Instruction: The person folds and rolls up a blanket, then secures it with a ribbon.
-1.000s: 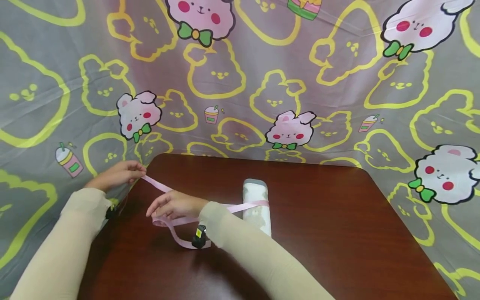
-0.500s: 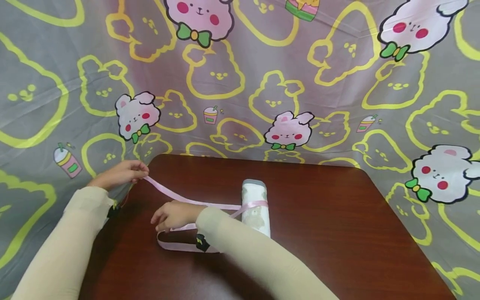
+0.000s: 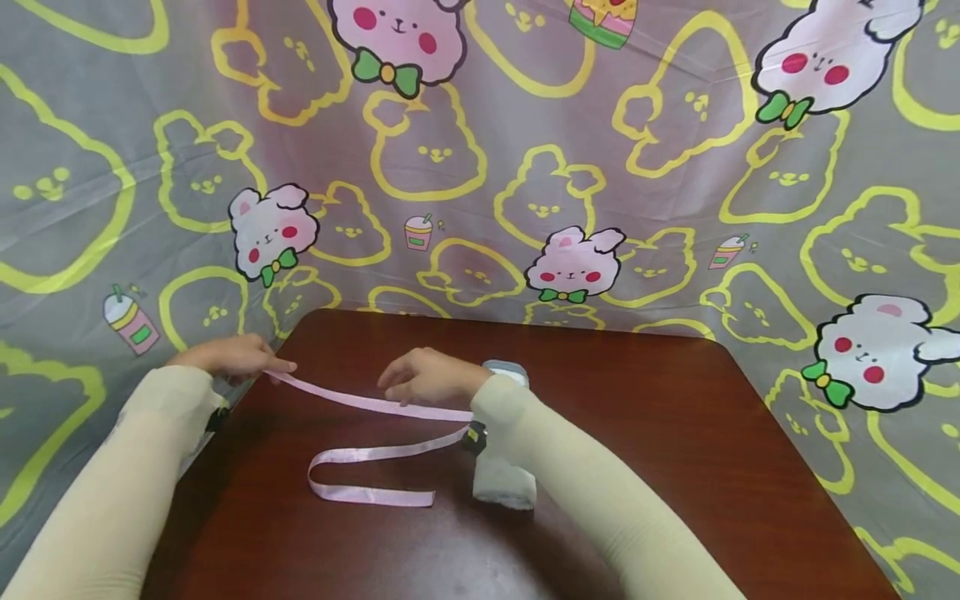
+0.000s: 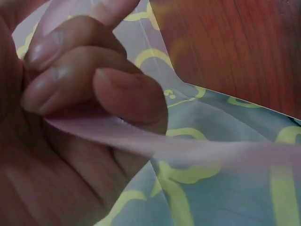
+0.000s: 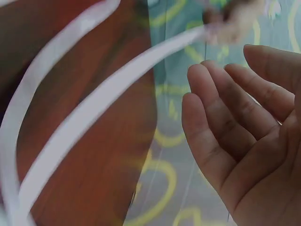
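Observation:
A pink ribbon (image 3: 352, 402) runs from my left hand (image 3: 234, 357) at the table's left edge toward a white roll with grey-green patches (image 3: 504, 485). In the left wrist view, curled fingers hold the ribbon (image 4: 207, 153) against the palm. My right hand (image 3: 435, 377) hovers over the stretched length beside the roll, fingers loosely bent. Nothing is in that palm in the right wrist view, where two ribbon lengths (image 5: 89, 106) pass beside it. The ribbon's other tail (image 3: 367, 496) lies looped on the table. My right sleeve hides the roll's middle.
The brown wooden table (image 3: 637, 467) has rounded far corners. A grey curtain (image 3: 480, 108) printed with yellow outlines and rabbit faces hangs behind it and along both sides. Dark wrist cameras sit at both cuffs.
My right hand has let go of the ribbon tail, which now lies on the table, and has moved right and up toward the roll. My left hand has shifted slightly left, still holding the ribbon.

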`<state>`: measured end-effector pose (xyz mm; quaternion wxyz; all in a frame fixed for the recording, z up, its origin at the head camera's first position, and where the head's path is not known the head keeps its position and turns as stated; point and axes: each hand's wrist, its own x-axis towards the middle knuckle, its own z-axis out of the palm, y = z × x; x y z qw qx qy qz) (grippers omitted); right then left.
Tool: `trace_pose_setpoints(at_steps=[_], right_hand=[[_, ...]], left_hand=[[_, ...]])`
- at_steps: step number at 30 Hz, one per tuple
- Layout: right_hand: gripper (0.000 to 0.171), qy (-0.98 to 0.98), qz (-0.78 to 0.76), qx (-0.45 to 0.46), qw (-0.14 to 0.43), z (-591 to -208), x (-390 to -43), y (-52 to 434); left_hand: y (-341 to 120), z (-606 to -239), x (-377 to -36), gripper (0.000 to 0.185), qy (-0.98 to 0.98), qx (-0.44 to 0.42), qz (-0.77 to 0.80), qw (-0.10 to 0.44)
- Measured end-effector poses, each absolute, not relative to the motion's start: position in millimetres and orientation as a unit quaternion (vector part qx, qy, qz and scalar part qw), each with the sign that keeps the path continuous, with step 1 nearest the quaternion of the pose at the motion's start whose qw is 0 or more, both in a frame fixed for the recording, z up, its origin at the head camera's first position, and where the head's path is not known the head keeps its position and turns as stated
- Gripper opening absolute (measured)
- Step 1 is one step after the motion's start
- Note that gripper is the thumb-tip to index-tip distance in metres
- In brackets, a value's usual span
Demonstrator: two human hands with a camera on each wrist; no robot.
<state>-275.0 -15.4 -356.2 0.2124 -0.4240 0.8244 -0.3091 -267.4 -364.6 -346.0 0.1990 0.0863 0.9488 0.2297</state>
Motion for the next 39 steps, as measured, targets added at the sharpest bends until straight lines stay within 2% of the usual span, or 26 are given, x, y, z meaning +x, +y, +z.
trace_pose_setpoints(at_steps=[5,12,18,27,35,39], right_hand=[[0.025,0.839,-0.336,-0.382,0.195,-362,-296,37],[0.025,0.845,-0.403,-0.312,0.163,-381,-308,112],[0.026,0.84,-0.447,-0.277,0.135,-398,-309,154],[0.023,0.843,-0.489,-0.167,0.151,-430,-301,187],[0.047,0.825,-0.519,-0.095,0.205,-465,-301,191],[0.052,0.807,-0.536,-0.082,0.232,-472,-299,189]], left_hand=[[-368,-345,-262,0.039,0.94,0.102,0.25,0.21],[-367,-343,-258,0.037,0.912,0.122,0.35,0.174],[-363,-338,-253,0.024,0.904,0.131,0.38,0.144],[-356,-335,-251,0.02,0.906,0.136,0.39,0.094],[-352,-325,-252,0.022,0.896,0.141,0.417,0.064],[-346,-312,-255,0.022,0.889,0.159,0.426,0.051]])
